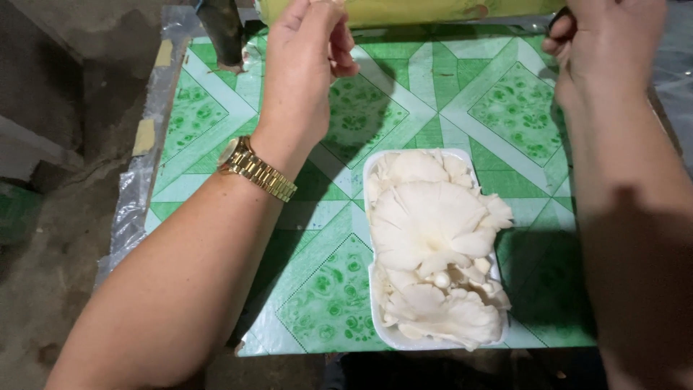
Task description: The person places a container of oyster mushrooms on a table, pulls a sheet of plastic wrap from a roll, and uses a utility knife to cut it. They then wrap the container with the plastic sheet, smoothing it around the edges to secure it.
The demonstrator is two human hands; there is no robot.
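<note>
A yellow-green roll (433,11) lay across the far edge of the table (216,108), most of it cut off by the top of the frame, so its material could not be told. The left hand (307,58) reached up to the roll near its left end, fingers bent and pinched together against its lower side; whether they actually gripped anything could not be told. The right hand (606,43) was at the roll's right end, fingers curled closed around something dark there that was too hidden to identify. A gold wristwatch (256,170) sat on the left wrist. Nearer the person, between the two forearms and toward the near edge of the table, stood a white foam tray (369,180) piled with white oyster mushrooms (433,238), its long side running away from the person. The table was covered in a green and white sheet with a diamond pattern. A dark post (220,32) stood at its far left corner.
</note>
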